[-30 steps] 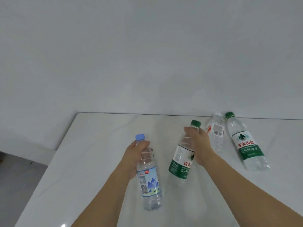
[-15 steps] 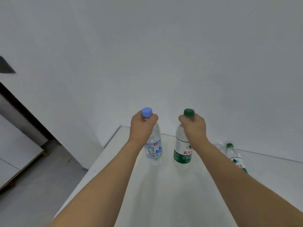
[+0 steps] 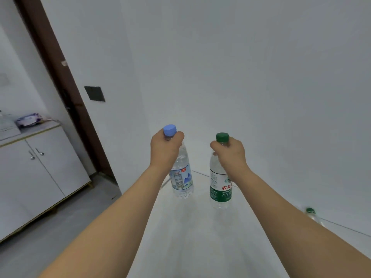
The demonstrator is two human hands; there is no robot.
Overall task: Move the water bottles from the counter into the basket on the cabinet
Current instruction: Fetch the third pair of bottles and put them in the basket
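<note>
My left hand [image 3: 165, 151] grips the neck of a clear bottle with a blue cap [image 3: 181, 177], held upright above the white counter [image 3: 192, 237]. My right hand [image 3: 229, 154] grips the neck of a clear bottle with a green cap and green label [image 3: 219, 189], also upright and off the counter. Another green-capped bottle [image 3: 310, 212] lies on the counter at the far right, partly hidden by my right forearm. A white cabinet [image 3: 40, 177] stands at the left; a pale container [image 3: 7, 127] sits on its top at the frame edge.
A dark brown door frame [image 3: 60, 81] runs between the cabinet and the white wall. A dark switch plate [image 3: 94, 93] is on the wall. A purple-and-white packet [image 3: 29, 119] lies on the cabinet top. Grey floor [image 3: 50, 227] separates the counter from the cabinet.
Both hands have lifted their bottles from lying on the counter to upright in the air. The view has swung left, bringing the cabinet and door frame into sight.
</note>
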